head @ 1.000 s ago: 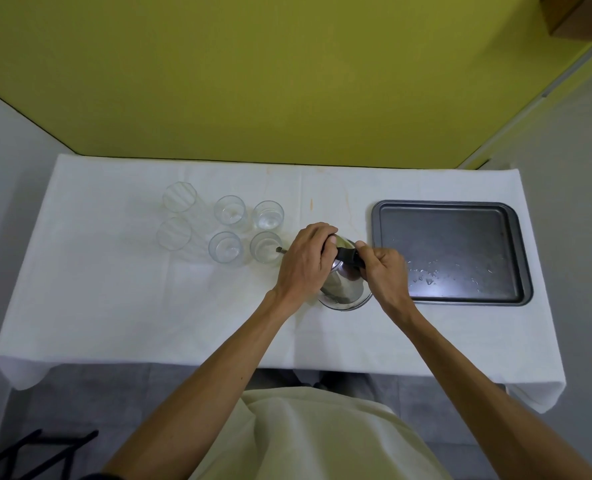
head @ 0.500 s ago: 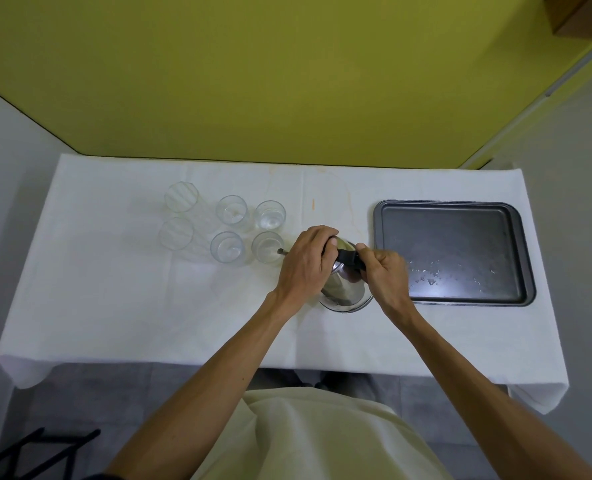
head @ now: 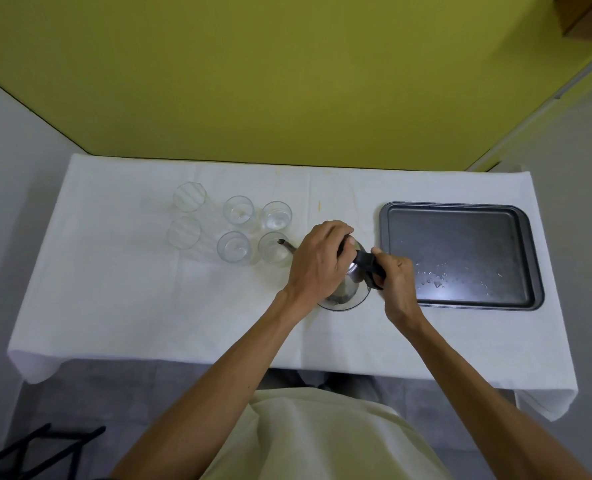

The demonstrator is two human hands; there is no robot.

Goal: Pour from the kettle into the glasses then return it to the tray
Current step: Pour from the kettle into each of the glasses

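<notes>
Kettle tilted toward the glasses, held by both hands above the white tablecloth.

The right hand (head: 396, 282) is closed around the black handle (head: 369, 264) of the steel kettle (head: 348, 289), with the forearm stretched forward from the lower right. The left hand (head: 317, 261) is laid palm-down over the kettle's top, fingers curled; whether it grips anything there cannot be told. The kettle is held between the six glasses (head: 239, 211) and the dark tray (head: 460, 209), over the tablecloth (head: 114, 306). Its long axis runs handle-to-spout, right to left, and the thin spout (head: 285, 244) is pointed left over the rim of the nearest glass (head: 273, 251).
</notes>
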